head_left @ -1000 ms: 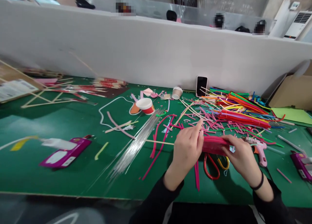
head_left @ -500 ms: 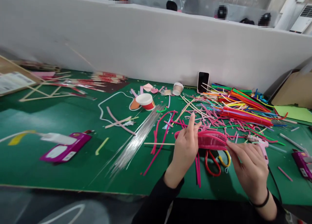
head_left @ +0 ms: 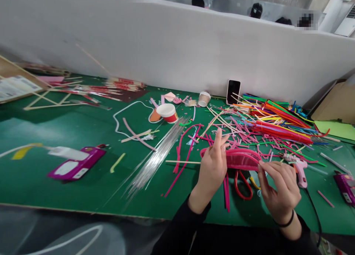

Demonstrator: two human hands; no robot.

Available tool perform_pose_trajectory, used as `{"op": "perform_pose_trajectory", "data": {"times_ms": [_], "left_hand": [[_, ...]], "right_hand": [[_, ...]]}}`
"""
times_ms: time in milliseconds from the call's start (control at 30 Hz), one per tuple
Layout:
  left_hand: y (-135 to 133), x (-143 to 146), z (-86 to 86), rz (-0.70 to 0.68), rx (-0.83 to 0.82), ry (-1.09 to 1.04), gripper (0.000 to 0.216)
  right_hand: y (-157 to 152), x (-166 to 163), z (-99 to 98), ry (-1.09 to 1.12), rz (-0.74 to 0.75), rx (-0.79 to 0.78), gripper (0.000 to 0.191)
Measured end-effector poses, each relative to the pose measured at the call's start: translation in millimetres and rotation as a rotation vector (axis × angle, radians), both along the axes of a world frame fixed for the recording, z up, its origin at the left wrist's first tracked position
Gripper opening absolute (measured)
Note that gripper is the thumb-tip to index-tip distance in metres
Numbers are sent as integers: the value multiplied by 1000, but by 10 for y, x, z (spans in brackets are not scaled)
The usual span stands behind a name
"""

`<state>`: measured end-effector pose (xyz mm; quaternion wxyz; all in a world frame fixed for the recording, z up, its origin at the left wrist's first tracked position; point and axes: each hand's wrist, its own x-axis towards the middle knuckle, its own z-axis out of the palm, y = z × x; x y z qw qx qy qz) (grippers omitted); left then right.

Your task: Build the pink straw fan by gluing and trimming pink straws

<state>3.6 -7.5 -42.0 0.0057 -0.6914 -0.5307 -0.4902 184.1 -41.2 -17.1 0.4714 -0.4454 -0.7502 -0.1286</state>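
Observation:
Both hands hold a curved pink panel, a see-through sheet edged with fuzzy pink pipe cleaner, above the table. My left hand grips its left end, index finger pointing up. My right hand pinches its right tip between thumb and fingers. A thin wooden stick runs out to the left from behind my left hand. Below the panel lie scissors with red and yellow handles, partly hidden. Pink pipe cleaner strips lie under it. A pink glue gun rests just beyond my right hand.
A heap of coloured pipe cleaners spreads behind my hands. Clear thin rods lie left of centre, near a paper cup. A phone leans on the white partition. A purple power strip lies far left.
My right hand has shifted slightly left and tilted, so more of the glue gun shows and less of the yellow scissor handle. The left hand keeps its grip on the panel.

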Motion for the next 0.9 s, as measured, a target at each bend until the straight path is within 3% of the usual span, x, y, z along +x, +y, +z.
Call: {"op": "perform_pose_trajectory", "data": {"times_ms": [900], "left_hand": [[-9,7,-9,56,49,8,61]], "right_hand": [[15,34,-195,-44,-47,-42,32]]}}
